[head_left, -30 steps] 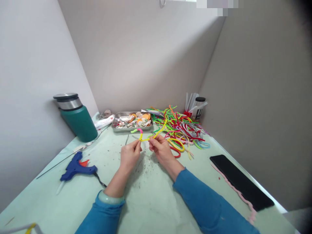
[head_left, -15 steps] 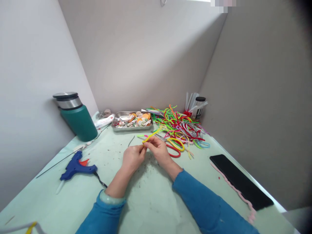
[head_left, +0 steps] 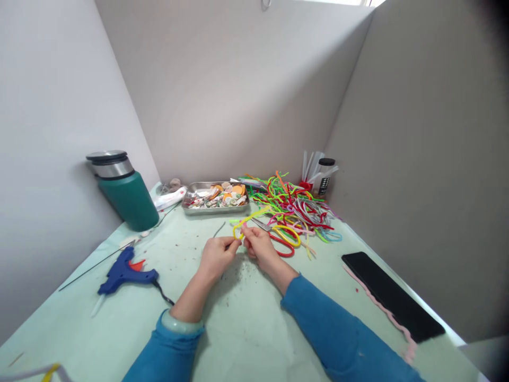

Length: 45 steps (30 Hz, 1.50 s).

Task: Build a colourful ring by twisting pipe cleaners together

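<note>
A yellow pipe cleaner [head_left: 254,215] is bent into a small curve between my hands, its long end reaching up and right toward the pile. My left hand [head_left: 218,256] pinches its lower end between thumb and forefinger. Fingers of my right hand [head_left: 260,246] are closed on the bent part; the fingertips partly cover it. Just right of my right hand lie scissors [head_left: 284,237] with one red and one yellow handle. A short green and pink piece lies behind the yellow one, partly hidden.
Colored pipe cleaners [head_left: 294,204] are heaped at the back right, beside a black-lidded jar [head_left: 326,178]. A metal tray [head_left: 214,210] holds small flat pieces. To the left are a blue glue gun [head_left: 126,271] and a green bottle [head_left: 129,196]. A black phone [head_left: 392,294] lies right.
The yellow pipe cleaner now shows a wider curve near my fingertips. My fingertips have drawn slightly apart, and my right hand sits a little lower.
</note>
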### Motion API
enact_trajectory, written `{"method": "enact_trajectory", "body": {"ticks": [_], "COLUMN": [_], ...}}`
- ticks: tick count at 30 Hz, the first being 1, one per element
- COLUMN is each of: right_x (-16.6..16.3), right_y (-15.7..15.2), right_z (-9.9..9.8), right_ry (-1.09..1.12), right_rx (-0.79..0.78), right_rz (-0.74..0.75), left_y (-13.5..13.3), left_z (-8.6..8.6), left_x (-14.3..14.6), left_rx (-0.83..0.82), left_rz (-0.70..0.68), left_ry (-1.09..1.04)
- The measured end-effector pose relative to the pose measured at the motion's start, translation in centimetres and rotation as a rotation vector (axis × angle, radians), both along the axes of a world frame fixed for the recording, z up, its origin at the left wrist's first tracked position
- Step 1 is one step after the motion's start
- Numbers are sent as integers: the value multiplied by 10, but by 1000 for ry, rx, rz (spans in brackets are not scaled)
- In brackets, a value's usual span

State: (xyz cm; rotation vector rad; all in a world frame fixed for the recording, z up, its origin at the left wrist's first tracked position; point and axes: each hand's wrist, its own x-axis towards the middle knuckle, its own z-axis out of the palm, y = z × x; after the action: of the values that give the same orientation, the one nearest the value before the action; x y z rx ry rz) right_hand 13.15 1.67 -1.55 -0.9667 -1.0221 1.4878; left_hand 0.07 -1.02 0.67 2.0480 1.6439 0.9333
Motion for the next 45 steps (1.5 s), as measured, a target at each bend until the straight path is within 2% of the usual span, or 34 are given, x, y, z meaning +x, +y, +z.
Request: {"method": "enact_trajectory", "body": {"ticks": [7,11,15,20,28,31,38,45], "right_x": [5,3,1,2,7,8,5,4], "right_y": [2,1,1,2,9,10,6,5], "right_z": [1,-1,-3,-2,2,2,3,2], "right_ry": [94,78,48,108,313,326,322,263], "right_rx": [-22,21,51,13,-132,-136,-89,-7], "right_rz": [64,61,47,48,39,48,57,-4], "left_y": [-2,-1,2,3,1,4,8,6], "left_z": [1,3,0,-3,-4,-7,-13,-12], "left_x": [1,0,0,1,1,0,-2,0], "left_rx": [-6,-82,-105,90,432,509,517,425], "left_rz": [-41,3,48,120,-139,-155,-123,-114], "left_ry": [-24,-108,-74,-130,-157,-104,-28,-21]}}
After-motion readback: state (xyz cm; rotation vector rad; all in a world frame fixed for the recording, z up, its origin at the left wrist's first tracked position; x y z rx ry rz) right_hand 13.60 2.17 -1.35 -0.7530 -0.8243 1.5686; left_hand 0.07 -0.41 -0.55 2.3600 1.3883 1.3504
